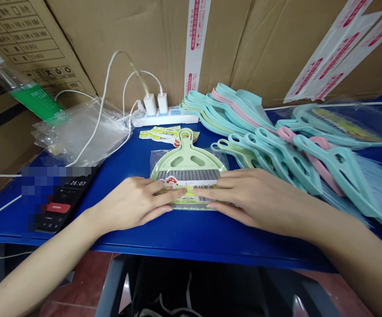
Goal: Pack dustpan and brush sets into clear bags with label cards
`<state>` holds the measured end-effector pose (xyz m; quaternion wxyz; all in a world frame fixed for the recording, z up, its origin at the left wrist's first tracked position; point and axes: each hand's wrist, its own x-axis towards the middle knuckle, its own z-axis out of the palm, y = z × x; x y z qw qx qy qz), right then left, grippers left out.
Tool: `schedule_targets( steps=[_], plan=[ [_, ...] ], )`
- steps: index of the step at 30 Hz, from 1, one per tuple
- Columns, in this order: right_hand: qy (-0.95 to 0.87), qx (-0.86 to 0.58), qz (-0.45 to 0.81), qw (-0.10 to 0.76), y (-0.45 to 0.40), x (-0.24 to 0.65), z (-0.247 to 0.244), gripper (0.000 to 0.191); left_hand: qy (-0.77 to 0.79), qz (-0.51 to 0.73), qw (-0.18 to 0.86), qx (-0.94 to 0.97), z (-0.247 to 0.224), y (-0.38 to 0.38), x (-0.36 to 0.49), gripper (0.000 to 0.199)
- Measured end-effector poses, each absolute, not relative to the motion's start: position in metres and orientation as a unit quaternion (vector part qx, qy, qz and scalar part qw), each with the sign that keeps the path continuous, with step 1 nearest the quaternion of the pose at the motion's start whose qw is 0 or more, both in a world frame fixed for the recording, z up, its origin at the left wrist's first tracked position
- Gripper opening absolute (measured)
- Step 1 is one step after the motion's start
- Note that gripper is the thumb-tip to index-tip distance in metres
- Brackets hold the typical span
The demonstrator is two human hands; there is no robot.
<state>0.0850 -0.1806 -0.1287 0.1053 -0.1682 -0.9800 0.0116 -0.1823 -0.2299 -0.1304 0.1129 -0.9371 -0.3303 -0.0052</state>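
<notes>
Head view. The pale green dustpan, with the grey bristles of a brush across it, lies on the blue table in front of the person, handle loop pointing away. A clear bag shows at both sides; whether it encloses the loop cannot be told. Left hand and right hand: neither clenched, fingers extended and laid on the printed card from either side, pressing rather than grasping. Likely faults, as judged from this arrangement: (a) uneven pressure from the two hands could skew or crease the card; (b) film caught beneath the fingertips could wrinkle or tear if dragged; (c) the smooth film could let the dustpan slide towards the near table edge. Surroundings: the spare cards lie just beyond the dustpan, near the power strip, and a sweep of the hand could scatter them. To the left, the white cable runs over the stacked clear bags, so that a tug might shift them. To the right, the overlapping dustpans and brushes lie close to the right forearm, whose outward movement could nudge the brushes out of line
</notes>
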Motion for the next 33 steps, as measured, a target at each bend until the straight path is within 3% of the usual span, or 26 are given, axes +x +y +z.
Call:
schedule_targets(
  steps=[33],
  plan=[
    [-0.977,-0.166,-0.023,0.129,-0.1827,0.0814,-0.1345,0.024,-0.333,-0.01,0.105,-0.937,-0.1315,-0.2298,-0.183,0.037]
  ],
)
